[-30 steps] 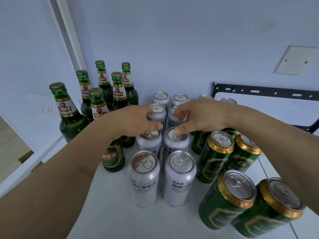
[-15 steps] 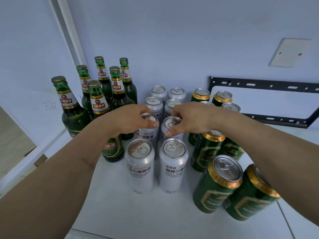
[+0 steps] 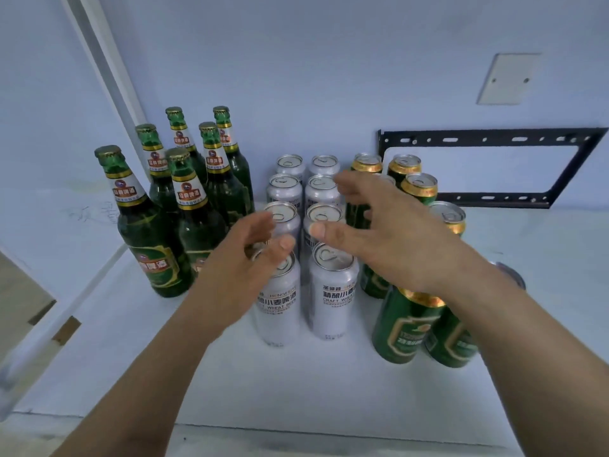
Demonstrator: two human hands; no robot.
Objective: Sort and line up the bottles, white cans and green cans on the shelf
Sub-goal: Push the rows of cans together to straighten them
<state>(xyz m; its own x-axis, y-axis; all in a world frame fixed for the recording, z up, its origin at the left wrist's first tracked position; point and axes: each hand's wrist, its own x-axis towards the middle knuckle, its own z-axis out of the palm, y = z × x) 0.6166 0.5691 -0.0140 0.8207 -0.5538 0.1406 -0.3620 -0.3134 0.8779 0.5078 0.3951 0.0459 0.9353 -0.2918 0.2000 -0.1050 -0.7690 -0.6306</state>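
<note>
Several green glass bottles (image 3: 148, 225) stand in two rows at the left of the white shelf (image 3: 296, 384). White cans (image 3: 333, 298) form two straight columns in the middle. Green cans (image 3: 405, 328) with gold rims stand at the right. My left hand (image 3: 250, 262) hovers over the front-left white can (image 3: 280, 308), fingers relaxed and holding nothing. My right hand (image 3: 372, 229) hovers above the white and green cans with fingers spread, and hides some green cans behind it.
A black metal bracket (image 3: 494, 140) is fixed to the wall at the back right. A blank wall plate (image 3: 507, 79) sits above it. The shelf's left edge (image 3: 39, 328) drops off beside the bottles.
Both hands have let go of the third-row white cans and drawn back towards me, fingers opening. The view has pulled back slightly.
</note>
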